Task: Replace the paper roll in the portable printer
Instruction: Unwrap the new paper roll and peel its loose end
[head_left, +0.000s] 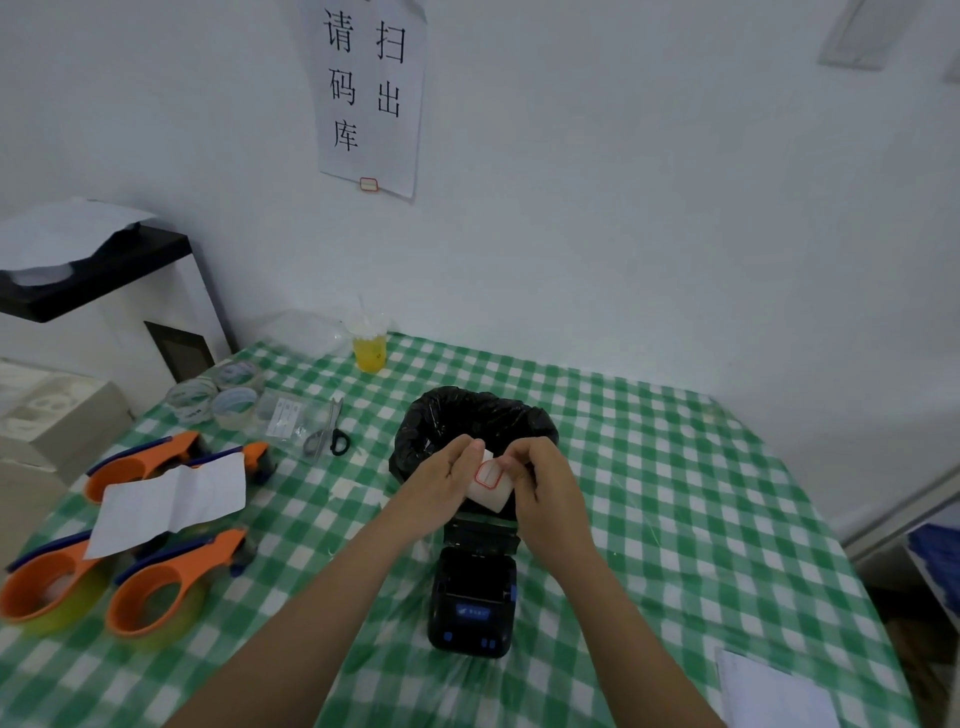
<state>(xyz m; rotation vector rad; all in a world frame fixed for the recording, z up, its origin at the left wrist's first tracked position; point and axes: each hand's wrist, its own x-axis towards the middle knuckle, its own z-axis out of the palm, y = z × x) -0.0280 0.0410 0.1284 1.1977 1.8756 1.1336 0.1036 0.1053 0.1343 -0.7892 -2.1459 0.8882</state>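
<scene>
A small white label roll (488, 480) with red-bordered stickers sits pinched between both hands just above the open portable printer (474, 587) — light, likely soft-edged and apt to unspool, so best gripped by its flat ends. The left hand (441, 480) clamps one side; the right hand (540, 483) closes its fingertips on the loose paper edge. Behind them stands a black-lined bin (467, 421) on the green checked tablecloth (649, 467).

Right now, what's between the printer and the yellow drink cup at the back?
Head view: the bin with a black bag, and both hands, left hand and right hand, holding the label roll above the printer. Yellow drink cup beyond.
</scene>
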